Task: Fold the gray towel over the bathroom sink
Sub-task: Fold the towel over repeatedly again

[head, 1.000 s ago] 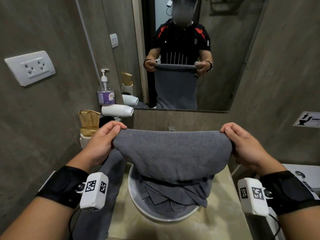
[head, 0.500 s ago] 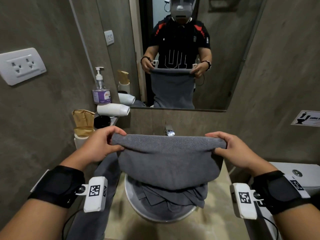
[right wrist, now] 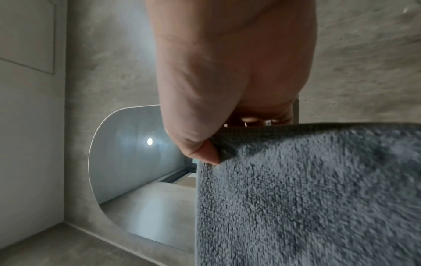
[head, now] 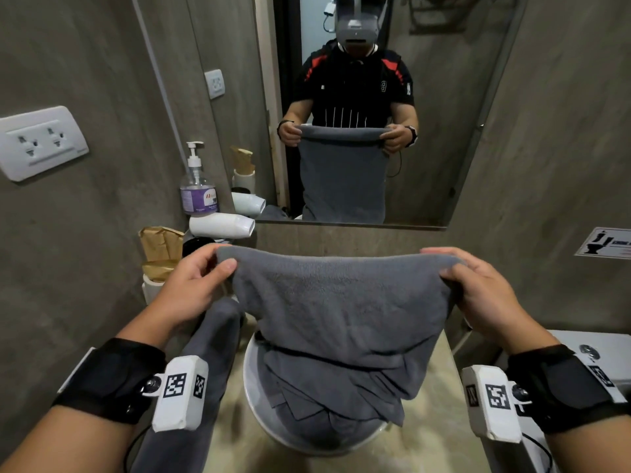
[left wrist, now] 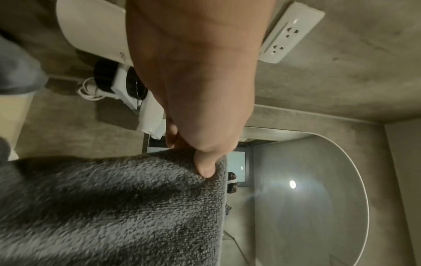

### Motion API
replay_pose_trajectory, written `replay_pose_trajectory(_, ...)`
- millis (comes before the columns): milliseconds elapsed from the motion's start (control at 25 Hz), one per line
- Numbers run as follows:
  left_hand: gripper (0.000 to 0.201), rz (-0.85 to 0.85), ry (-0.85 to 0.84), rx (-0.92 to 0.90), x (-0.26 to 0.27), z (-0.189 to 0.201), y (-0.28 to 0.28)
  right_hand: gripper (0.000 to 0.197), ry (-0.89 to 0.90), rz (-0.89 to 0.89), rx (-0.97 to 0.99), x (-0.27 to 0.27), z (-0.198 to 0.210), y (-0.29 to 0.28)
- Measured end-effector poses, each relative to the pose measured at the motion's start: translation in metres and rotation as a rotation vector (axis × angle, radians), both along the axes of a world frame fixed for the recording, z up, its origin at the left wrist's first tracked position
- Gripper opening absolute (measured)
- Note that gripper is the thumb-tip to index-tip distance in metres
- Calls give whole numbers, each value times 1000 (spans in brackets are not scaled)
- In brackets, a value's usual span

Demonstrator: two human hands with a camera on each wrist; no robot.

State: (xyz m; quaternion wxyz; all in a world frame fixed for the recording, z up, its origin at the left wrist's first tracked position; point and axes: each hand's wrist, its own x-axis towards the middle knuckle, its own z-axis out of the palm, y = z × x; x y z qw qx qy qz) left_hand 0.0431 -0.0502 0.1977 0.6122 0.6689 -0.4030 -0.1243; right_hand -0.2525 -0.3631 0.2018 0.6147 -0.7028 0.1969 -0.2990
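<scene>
The gray towel (head: pixel 338 302) hangs stretched between my two hands above the round white sink (head: pixel 251 384). My left hand (head: pixel 208 271) pinches its upper left corner, thumb on the near side (left wrist: pixel 205 169). My right hand (head: pixel 457 271) pinches the upper right corner, thumb tip on the hem (right wrist: pixel 205 153). The towel's lower part lies bunched in folds inside the sink bowl. The gray towel (left wrist: pixel 114 207) fills the lower left of the left wrist view. In the right wrist view the gray towel (right wrist: pixel 307 198) fills the lower right.
A second gray cloth (head: pixel 205 353) drapes over the counter's left edge. A soap pump bottle (head: pixel 198 186), a white hair dryer (head: pixel 222 225) and a brown paper bag (head: pixel 160 247) stand at the back left. Wall socket (head: pixel 41 141) left, mirror (head: pixel 341 107) ahead, toilet tank (head: pixel 587 346) right.
The towel's top edge dipped half a second ago with my hands closer together; now it is stretched wide again, both hands pinching the same corners.
</scene>
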Motion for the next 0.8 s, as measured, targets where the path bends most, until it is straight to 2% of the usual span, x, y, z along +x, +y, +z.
replay_pose_trajectory(80, 27, -25, 249, -150, -5, 4, -4, 34, -67, -45, 119, -1, 6, 0)
replay_pose_trajectory(200, 28, -33, 375, -287, -7, 17, -6, 32, -176, -50, 175, -2, 16, -3)
replay_pose_trajectory(280, 28, 10, 279, -270, -6, 22, -6, 29, -188, -24, 102, -2, 20, -3)
replay_pose_trajectory(440, 16, 114, 66, -156, -9, 20, -4, 12, -78, -44, -71, -1, 8, 0)
replay_pose_trajectory(560, 14, 147, 11, -62, -13, 16, -2, 20, -38, -70, -86, -1, -5, 2)
replay_pose_trajectory(640, 31, 90, 46, 23, -14, 14, 3, 15, -9, -22, -103, -4, -10, 2)
replay_pose_trajectory(720, 63, -2, 56, 122, -12, 12, 8, 45, 70, 43, -172, -6, -15, 1)
replay_pose_trajectory(760, 74, -32, 42, 163, -11, 11, 10, 57, 128, 37, -232, -5, -15, 3)
replay_pose_trajectory(800, 78, -43, 17, 195, -11, 11, 11, 61, 176, 3, -292, -4, -14, 5)
